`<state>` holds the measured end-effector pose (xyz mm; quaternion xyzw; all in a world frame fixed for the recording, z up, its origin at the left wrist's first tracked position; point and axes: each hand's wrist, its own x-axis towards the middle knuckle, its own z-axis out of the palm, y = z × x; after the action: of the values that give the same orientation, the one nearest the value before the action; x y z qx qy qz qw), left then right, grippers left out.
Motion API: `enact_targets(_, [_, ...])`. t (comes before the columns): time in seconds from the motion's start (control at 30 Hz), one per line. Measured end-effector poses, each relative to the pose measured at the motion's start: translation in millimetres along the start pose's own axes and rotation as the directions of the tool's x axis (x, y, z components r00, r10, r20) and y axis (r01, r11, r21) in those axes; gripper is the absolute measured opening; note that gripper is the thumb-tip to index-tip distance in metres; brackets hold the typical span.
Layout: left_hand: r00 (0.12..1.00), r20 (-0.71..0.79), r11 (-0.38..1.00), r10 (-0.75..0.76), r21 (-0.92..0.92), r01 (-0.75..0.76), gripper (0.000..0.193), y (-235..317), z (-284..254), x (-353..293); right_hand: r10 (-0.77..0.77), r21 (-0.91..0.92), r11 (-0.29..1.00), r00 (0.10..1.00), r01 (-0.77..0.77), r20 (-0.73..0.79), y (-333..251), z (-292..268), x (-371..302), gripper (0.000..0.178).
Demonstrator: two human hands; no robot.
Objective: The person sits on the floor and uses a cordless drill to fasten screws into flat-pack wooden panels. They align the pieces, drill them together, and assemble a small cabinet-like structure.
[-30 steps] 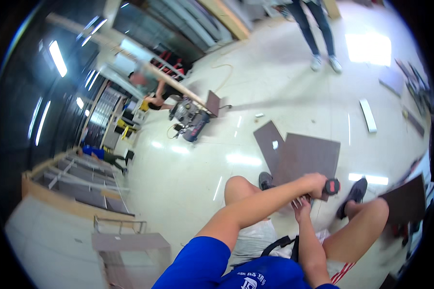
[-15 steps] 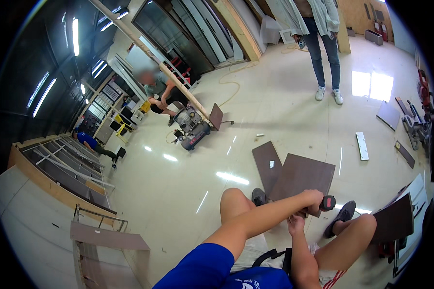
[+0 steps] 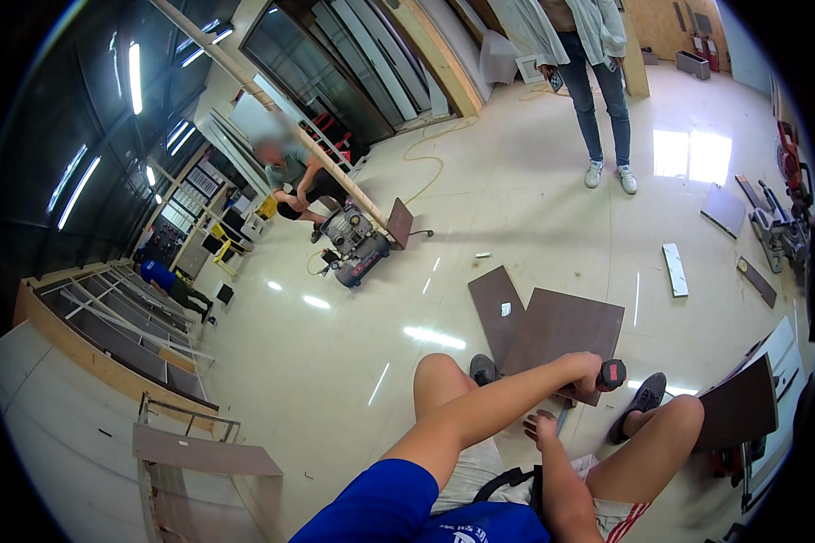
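A brown panel (image 3: pixel 566 328) lies between the person's feet, just beyond the fingers, over a narrower board (image 3: pixel 492 303) whose long axis runs outward, slanting left. The right hand (image 3: pixel 544 428) sits short of the panel, fingers loosely parted; the nearer left hand (image 3: pixel 587 366), above its near-right corner, wraps its fingers around a power tool (image 3: pixel 612 375).

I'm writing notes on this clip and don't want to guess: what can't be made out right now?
All in the head view:
Black tool: its front end is hidden by the left hand and forearm.
Right hand: too small to tell whether its fingers hold anything.
Standing person: head cut off by the top edge.
White label on the narrow brown board: too small to read.
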<state>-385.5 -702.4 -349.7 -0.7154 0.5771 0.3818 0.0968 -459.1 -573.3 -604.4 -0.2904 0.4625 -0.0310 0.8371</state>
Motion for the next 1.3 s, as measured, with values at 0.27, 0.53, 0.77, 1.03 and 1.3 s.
enact_targets(0.27, [0.999,0.053,1.0,0.007,0.019,-0.009,0.032,-9,0,0,-0.204,0.431,0.883,0.979,0.184,-0.001,-28,11,-6,0.035])
enact_targets(0.53, [0.999,0.05,1.0,-0.019,0.023,0.018,0.034,6,-12,-14,-0.232,0.465,0.859,0.973,0.214,-0.02,-36,7,-4,0.034])
enact_targets(0.77, [0.998,0.065,0.999,-0.021,0.041,0.018,0.035,-3,-2,4,-0.207,0.463,0.86,0.976,0.214,-0.068,-33,4,5,0.039])
enact_targets(1.03, [0.998,0.064,0.999,-0.011,0.033,0.009,0.037,-6,3,11,-0.218,0.453,0.86,0.972,0.235,-0.089,-35,2,4,0.04])
enact_targets(1.3, [0.999,0.042,0.999,-0.03,0.023,0.029,0.036,-4,2,13,-0.198,0.455,0.861,0.974,0.228,-0.112,-41,3,0,0.036])
